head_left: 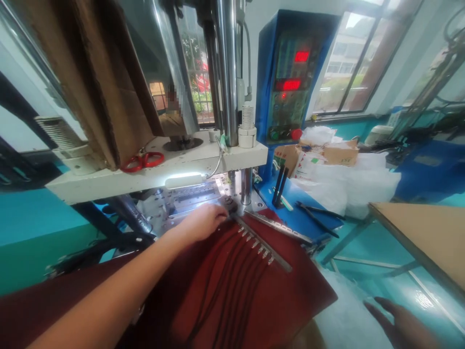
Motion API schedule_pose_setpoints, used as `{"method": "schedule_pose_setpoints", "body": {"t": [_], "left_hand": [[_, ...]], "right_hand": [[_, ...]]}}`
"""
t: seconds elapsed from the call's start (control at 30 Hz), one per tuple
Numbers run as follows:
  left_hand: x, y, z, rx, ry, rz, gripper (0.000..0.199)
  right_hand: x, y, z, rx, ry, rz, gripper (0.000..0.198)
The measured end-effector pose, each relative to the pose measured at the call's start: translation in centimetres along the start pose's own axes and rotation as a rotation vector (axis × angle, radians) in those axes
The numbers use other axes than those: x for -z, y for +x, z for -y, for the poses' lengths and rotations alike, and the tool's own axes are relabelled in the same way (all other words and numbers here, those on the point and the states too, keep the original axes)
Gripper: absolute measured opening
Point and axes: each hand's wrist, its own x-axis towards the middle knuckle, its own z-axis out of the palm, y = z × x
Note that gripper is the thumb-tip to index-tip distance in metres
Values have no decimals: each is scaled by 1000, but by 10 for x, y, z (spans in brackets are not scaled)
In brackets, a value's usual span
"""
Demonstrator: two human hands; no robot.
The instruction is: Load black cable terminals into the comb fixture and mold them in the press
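My left hand [206, 221] reaches over the dark red board, its fingers curled together at the upper end of a narrow metal bar [265, 245]. What is between the fingertips is hidden. Several small metal connectors [258, 247] sit in a row along that bar, with black cables [230, 286] running from them toward me. A second metal strip [279, 225] lies behind the bar. At the lower right, slightly blurred, my right hand [409, 322] is above a clear plastic bag [348, 305], fingers apart and nothing visible in them.
Ahead stands a press with a white plate [232, 157], red-handled scissors [142, 161] and a lit lamp [185, 181]. A blue control box [267, 82] shows red displays. Pliers [316, 211] lie on a blue surface. White bags [370, 179] and a brown-topped table [425, 232] are at right.
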Motion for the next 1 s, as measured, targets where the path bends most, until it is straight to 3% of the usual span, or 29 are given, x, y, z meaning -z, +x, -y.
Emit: {"method": "schedule_pose_setpoints", "body": {"t": [0.07, 0.2, 0.3, 0.37, 0.53, 1.0], "left_hand": [[-5, -16, -5, 37, 14, 27, 26], [-16, -39, -18, 132, -21, 42, 27], [-26, -38, -27, 165, -136, 7, 23], [-35, -29, -32, 181, -173, -18, 22], [-56, -8, -40, 216, -166, -56, 20], [-75, -4, -47, 232, -114, -166, 22]], "right_hand": [[6, 1, 30, 60, -71, 92, 34], [19, -14, 142, 398, 68, 181, 35], [8, -33, 212, 629, 94, 338, 35], [-5, -42, 233, 726, 91, 381, 39], [-24, -48, 235, 772, 95, 352, 34], [-21, -46, 236, 796, 99, 413, 34]]}}
